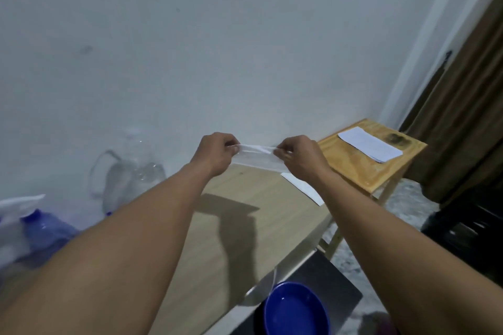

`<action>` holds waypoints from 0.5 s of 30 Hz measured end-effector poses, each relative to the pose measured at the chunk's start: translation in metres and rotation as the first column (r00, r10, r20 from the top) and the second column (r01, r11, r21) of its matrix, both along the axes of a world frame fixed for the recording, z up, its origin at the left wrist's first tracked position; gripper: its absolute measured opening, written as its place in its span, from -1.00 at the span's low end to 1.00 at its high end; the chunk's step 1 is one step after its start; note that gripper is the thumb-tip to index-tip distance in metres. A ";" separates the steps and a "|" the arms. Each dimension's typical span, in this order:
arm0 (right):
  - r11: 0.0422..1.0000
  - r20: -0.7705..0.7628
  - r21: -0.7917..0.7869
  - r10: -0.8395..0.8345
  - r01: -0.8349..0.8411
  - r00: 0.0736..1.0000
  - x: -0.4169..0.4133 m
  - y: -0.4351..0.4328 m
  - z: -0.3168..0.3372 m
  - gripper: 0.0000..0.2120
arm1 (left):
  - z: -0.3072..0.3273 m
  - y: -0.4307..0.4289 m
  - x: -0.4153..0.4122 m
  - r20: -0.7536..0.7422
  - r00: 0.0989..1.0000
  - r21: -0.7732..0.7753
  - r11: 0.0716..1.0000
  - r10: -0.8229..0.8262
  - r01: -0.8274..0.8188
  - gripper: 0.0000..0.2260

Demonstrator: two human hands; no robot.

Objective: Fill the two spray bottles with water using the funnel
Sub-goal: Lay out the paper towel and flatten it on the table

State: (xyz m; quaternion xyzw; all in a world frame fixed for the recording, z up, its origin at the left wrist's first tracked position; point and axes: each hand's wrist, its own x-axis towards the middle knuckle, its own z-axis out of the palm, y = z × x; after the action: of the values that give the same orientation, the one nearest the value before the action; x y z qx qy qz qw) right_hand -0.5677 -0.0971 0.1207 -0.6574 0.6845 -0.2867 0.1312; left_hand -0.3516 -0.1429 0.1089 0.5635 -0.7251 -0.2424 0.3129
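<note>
A blue bowl (296, 310) sat closest, at the bottom edge, on a dark flat thing (329, 277) next to the table. It looked shiny inside, but I could not tell if water was in it.

Two bare arms reached out over the light wooden table (245, 226). On the far left, low down, stood a blue spray bottle (40, 231) with a white spray top. It was partly cut off by the edge of the view.

A bit farther back on the left, near the wall, stood a clear plastic jug (128, 171) with a handle. It was blurry.

The left hand (215, 152) and the right hand (299, 156) were up in the air over the table. Each hand pinched one end of a white tissue (258, 158), and the tissue was pulled out flat between them.

Under the right hand, a white paper strip (304, 190) lay on the table.

Farther right stood a small wooden stool (362, 163) with a white folded paper (370, 144) on top. Behind it hung a brown curtain (462, 117), and the white wall (217, 35) filled the back.
</note>
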 end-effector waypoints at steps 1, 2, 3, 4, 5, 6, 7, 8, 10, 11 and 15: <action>1.000 -0.002 0.005 0.028 -0.028 1.000 0.014 0.011 0.001 -0.86 | 0.001 0.017 0.014 -0.021 1.000 0.003 1.000 0.023 -0.022 -0.89; 0.998 -0.006 0.009 0.055 -0.055 0.998 0.029 0.023 0.002 -0.85 | 0.001 0.034 0.030 -0.039 0.998 0.008 0.999 0.048 -0.047 -0.90; 0.997 -0.005 0.011 0.079 -0.079 0.997 0.044 0.035 0.002 -0.85 | 0.002 0.050 0.046 -0.051 0.996 0.007 0.997 0.073 -0.072 -0.90; 0.994 -0.006 0.009 0.105 -0.105 0.994 0.059 0.046 0.001 -0.86 | 0.002 0.067 0.063 -0.056 0.993 0.008 0.995 0.100 -0.099 -0.90; 0.991 -0.005 0.006 0.132 -0.132 0.991 0.075 0.057 -0.001 -0.86 | 0.001 0.083 0.080 -0.062 0.990 0.011 0.992 0.125 -0.125 -0.91; 0.987 -0.003 0.001 0.161 -0.161 0.987 0.091 0.067 -0.003 -0.87 | 0.000 0.099 0.099 -0.076 0.986 0.022 0.989 0.150 -0.149 -0.91; 0.982 0.009 -0.001 0.188 -0.188 0.982 0.108 0.076 -0.005 -0.87 | -0.001 0.113 0.116 -0.100 0.980 0.037 0.985 0.172 -0.169 -0.91; 0.976 0.025 -0.001 0.219 -0.219 0.975 0.125 0.085 -0.007 -0.87 | -0.002 0.130 0.134 -0.122 0.974 0.050 0.981 0.193 -0.188 -0.91; 0.960 0.054 0.000 0.279 -0.279 0.959 0.159 0.102 -0.012 -0.88 | -0.005 0.159 0.169 -0.151 0.957 0.076 0.969 0.246 -0.237 -0.91; 0.952 0.067 -0.001 0.306 -0.307 0.950 0.175 0.109 -0.013 -0.87 | -0.007 0.173 0.187 -0.170 0.948 0.087 0.962 0.270 -0.258 -0.90; 0.914 0.125 0.038 0.397 -0.404 0.909 0.243 0.137 -0.022 -0.83 | -0.015 0.224 0.256 -0.171 0.921 0.151 0.933 0.349 -0.325 -0.81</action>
State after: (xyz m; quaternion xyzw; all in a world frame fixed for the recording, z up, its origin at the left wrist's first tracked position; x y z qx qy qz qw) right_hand -0.3246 0.0394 0.0989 -0.7616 0.5353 -0.2692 0.2468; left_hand -0.0955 0.0812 0.0935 0.6713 -0.5671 -0.2819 0.3850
